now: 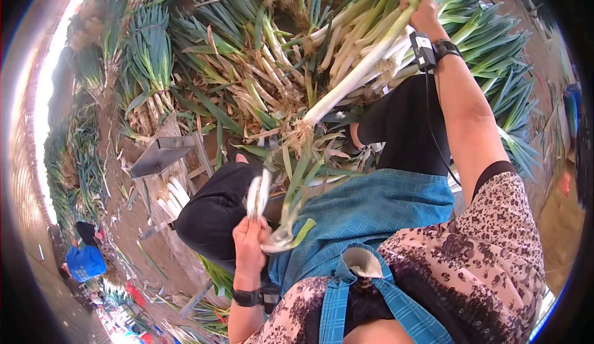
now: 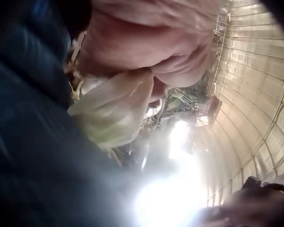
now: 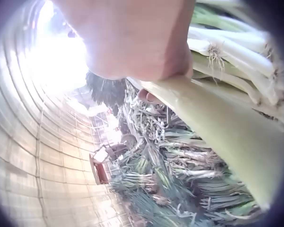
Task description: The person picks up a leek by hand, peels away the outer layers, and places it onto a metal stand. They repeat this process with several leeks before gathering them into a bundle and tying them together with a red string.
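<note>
My right hand (image 1: 426,17) grips a long leek (image 1: 359,79) high on its stalk, among the green leaves at the top of the head view. The leek slants down to the left, its roots (image 1: 299,132) hanging over my lap. In the right wrist view its pale stalk (image 3: 222,127) runs out from under the hand. Over the blue apron, my left hand (image 1: 250,240) pinches peeled leek leaves (image 2: 116,111), pale and limp. A white narrow thing with a brown line along it (image 1: 257,194) sticks up from the same fingers; its kind I cannot tell.
A pile of leeks (image 1: 495,65) lies at the right, close by my knee. Untrimmed leeks (image 1: 241,53) cover the ground ahead. Tied bundles (image 1: 148,47) stand at the left, near a metal tray on a wooden stand (image 1: 162,156). Another person in blue (image 1: 85,262) is further off.
</note>
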Demonstrator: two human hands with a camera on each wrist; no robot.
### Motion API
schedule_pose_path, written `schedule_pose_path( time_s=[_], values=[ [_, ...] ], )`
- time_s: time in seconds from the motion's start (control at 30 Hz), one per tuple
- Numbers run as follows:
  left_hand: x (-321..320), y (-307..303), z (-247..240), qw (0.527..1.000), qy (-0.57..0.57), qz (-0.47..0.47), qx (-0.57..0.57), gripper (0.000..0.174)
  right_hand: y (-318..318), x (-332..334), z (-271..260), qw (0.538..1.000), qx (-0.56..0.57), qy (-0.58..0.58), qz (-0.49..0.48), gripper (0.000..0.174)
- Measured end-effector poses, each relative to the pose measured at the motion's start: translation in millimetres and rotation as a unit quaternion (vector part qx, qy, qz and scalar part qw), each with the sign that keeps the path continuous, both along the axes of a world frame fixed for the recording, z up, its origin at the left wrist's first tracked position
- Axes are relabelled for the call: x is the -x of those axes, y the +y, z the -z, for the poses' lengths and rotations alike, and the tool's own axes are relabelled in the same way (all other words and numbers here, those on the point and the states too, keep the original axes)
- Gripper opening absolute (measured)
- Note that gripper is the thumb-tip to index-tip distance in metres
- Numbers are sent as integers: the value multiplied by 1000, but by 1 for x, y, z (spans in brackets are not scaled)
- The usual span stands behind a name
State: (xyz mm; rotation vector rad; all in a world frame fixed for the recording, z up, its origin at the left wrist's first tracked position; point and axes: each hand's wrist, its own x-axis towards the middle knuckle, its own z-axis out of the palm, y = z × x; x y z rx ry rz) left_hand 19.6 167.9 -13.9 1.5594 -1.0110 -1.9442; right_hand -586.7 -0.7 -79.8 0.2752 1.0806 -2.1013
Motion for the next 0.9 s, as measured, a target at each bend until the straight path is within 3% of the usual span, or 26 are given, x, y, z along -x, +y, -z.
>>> schedule_pose_path(
  time_s=[0.03, 0.07, 0.1, 0.13, 0.2, 0.27, 0.3, 0.37, 0.43, 0.47, 0.53, 0.57, 0.6, 0.67, 0.7, 0.77, 0.9],
  values=[
    [0, -11, 3, 982, -153, 65, 84, 27, -1, -5, -2, 1000, 3, 2, -2, 31],
    [0, -21, 20, 937, -230, 181, 189, 31, 4, -8, -5, 999, 38, 11, -8, 30],
    [10, -38, 21, 786, -408, 361, 293, 39, 7, -15, -12, 997, 75, 22, -14, 29],
    [34, -48, 14, 685, -514, 414, 308, 53, 7, -26, -16, 993, 72, 89, 5, 36],
    [58, -76, 43, 654, -480, 271, 518, 68, 11, -48, -37, 995, 76, 54, 33, 33],
    [101, -98, 44, 721, -363, 182, 561, 56, 28, -54, -50, 994, 74, 42, 66, 31],
    [109, -103, 61, 737, -381, 218, 514, 39, 34, -47, -51, 990, 99, 68, 71, 30],
    [115, -106, 103, 771, -331, 302, 452, 22, 47, -30, -57, 984, 105, 103, 105, 30],
    [101, -98, 132, 742, -396, 332, 428, 12, 73, -10, -78, 964, 77, 142, 212, 31],
    [91, -96, 144, 768, -393, 301, 407, 10, 91, 3, -84, 957, 70, 172, 224, 32],
    [81, -99, 145, 795, -310, 206, 479, 14, 131, 24, -97, 943, 57, 239, 225, 32],
    [94, -97, 106, 771, -318, 195, 516, 22, 140, 28, -100, 941, 49, 262, 207, 33],
    [105, -97, 74, 784, -294, 208, 506, 27, 143, 32, -102, 940, 41, 284, 186, 33],
    [125, -101, 66, 748, -212, 166, 607, 27, 143, 39, -108, 934, 27, 324, 149, 34],
    [134, -102, 61, 773, -175, 180, 583, 26, 140, 39, -111, 930, 21, 342, 132, 35],
    [144, -98, 62, 777, -180, 220, 561, 18, 131, 33, -118, 920, 9, 377, 104, 36],
    [115, -84, 79, 762, -270, 343, 478, 21, 130, 14, -137, 885, -23, 459, 75, 39]
  ],
)
